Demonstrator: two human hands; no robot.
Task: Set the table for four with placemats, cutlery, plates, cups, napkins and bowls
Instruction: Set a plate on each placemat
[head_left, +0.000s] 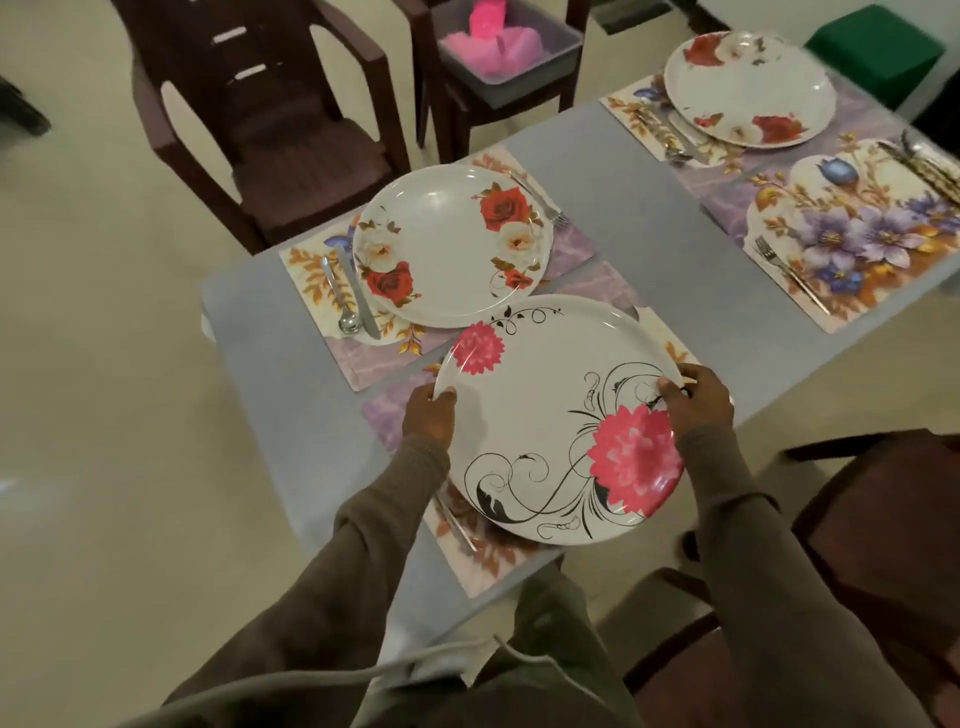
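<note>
While the pink-flowered plate (558, 421) hangs just above the nearest placemat (498, 558), tilted a little toward the camera, it looks like a stiff, glossy, fairly light dish, probably melamine, though it could be ceramic and so liable to chip. Its smooth rim would slip in a loose pinch, so two opposite edges are the sensible place to hold it, and that is how it is held: the left hand (428, 415) curls round the left rim with the thumb on top, and the right hand (698, 397) grips the right rim the same way. A fork (457, 522) lies on the mat under the plate's left edge, so the plate should come down clear of it. Beyond, two rose plates (452, 244) (748, 85) already sit on mats, while the far-right mat (852, 234) holds only cutlery.
</note>
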